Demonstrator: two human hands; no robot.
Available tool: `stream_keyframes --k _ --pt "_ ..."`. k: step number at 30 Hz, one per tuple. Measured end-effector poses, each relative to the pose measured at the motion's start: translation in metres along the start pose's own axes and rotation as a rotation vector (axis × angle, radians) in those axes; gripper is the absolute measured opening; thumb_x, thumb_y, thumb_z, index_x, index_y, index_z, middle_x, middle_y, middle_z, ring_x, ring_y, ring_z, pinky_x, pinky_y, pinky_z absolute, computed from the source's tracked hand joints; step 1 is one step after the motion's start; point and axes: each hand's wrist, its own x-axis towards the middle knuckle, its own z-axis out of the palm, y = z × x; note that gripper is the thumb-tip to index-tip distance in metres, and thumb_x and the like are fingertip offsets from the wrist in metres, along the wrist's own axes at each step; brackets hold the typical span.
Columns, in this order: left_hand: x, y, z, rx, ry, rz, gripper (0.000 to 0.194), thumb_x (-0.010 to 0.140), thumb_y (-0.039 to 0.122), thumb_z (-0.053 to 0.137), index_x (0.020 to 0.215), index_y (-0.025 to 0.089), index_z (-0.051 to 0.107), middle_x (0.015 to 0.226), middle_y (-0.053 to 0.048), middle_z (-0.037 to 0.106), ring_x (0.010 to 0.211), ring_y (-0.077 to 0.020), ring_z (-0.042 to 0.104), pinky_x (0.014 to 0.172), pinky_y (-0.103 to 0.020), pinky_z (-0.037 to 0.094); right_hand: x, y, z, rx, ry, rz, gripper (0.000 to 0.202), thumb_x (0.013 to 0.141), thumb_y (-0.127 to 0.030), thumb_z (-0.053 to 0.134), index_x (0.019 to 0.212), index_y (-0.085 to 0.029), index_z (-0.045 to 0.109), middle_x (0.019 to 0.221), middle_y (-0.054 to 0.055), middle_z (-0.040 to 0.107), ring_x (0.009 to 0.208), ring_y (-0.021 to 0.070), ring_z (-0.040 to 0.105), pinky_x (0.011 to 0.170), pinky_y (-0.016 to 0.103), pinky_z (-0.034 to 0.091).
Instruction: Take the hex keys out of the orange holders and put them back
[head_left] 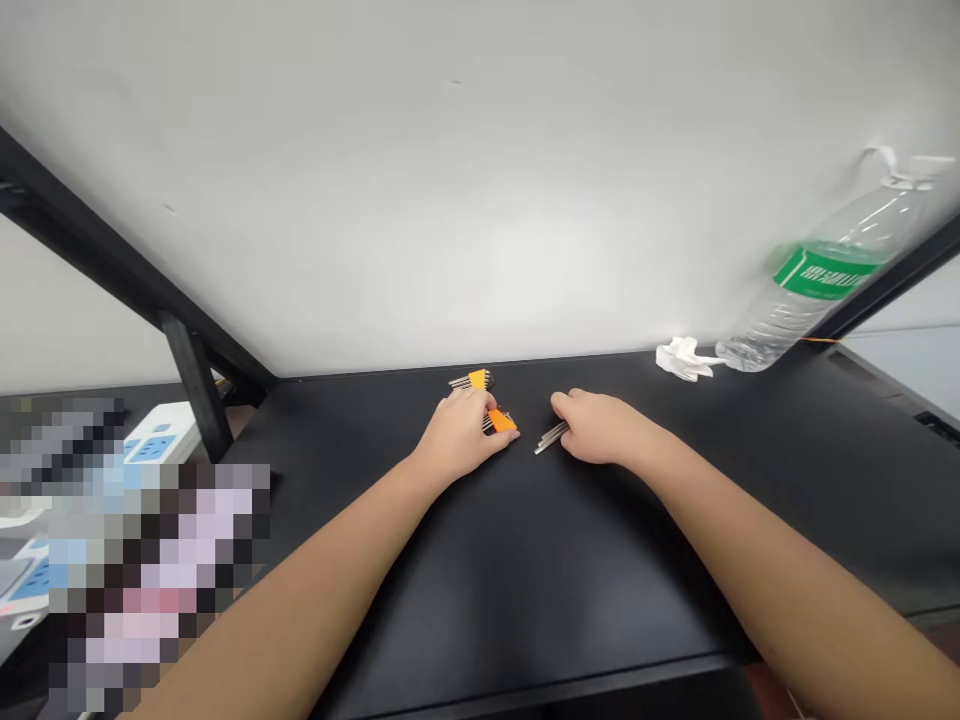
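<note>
My left hand (459, 432) is closed on an orange hex key holder (503, 421), thumb at its near edge and fingers over the top. Thin metal shafts show between thumb and fingers. Just behind that hand lies a yellow-orange hex key holder (478, 379) with several metal keys sticking out of it to the left. To the right, a short gap away, my right hand (600, 428) is closed around several loose hex keys (551, 437). Their straight ends point left toward the orange holder, low over the black table (480, 580). The palm hides their other ends.
A crumpled white tissue (684, 360) and a large clear bottle with a green label (829, 268) stand at the back right by the pale wall (450, 200). At left are a black metal frame (196, 385), white power strips (154, 440) and a pixelated area.
</note>
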Motion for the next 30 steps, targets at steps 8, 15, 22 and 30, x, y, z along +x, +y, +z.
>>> stream_keyframes --k 8,15,22,30 --pt "0.000 -0.001 0.003 -0.056 0.068 0.078 0.036 0.080 0.042 0.075 0.105 0.020 0.062 0.107 -0.008 0.071 0.102 -0.0268 0.067 0.092 -0.039 0.052 0.003 -0.014 0.005 0.093 0.379 -0.268 0.016 0.096 -0.029 0.056 0.101 -0.017 0.067 0.103 0.009 0.064 0.096 0.0224 0.060 0.083 0.033 0.045" --pt "-0.003 0.003 0.004 -0.042 0.225 0.210 0.036 0.085 0.036 0.070 0.117 0.019 0.064 0.116 -0.008 0.072 0.111 -0.0260 0.067 0.103 -0.039 0.051 0.022 -0.023 0.024 0.695 0.348 -0.266 0.016 0.093 -0.021 0.054 0.093 -0.019 0.070 0.092 0.001 0.069 0.077 0.0138 0.060 0.071 0.026 0.047" --pt "-0.004 0.003 0.006 -0.001 0.215 0.292 0.039 0.086 0.034 0.070 0.121 0.018 0.067 0.119 -0.009 0.073 0.113 -0.0260 0.067 0.103 -0.038 0.052 0.020 -0.016 0.012 0.837 0.270 -0.073 0.007 0.078 -0.023 0.058 0.076 -0.019 0.063 0.069 -0.003 0.061 0.063 0.0123 0.054 0.058 0.024 0.042" --pt "-0.001 -0.005 0.008 0.034 0.143 0.232 0.042 0.088 0.042 0.070 0.124 0.019 0.069 0.121 -0.009 0.073 0.116 -0.0277 0.067 0.104 -0.039 0.052 0.028 0.046 0.000 0.331 0.104 0.097 0.007 0.078 -0.025 0.059 0.073 -0.021 0.062 0.076 0.001 0.067 0.066 0.0156 0.058 0.060 0.027 0.039"
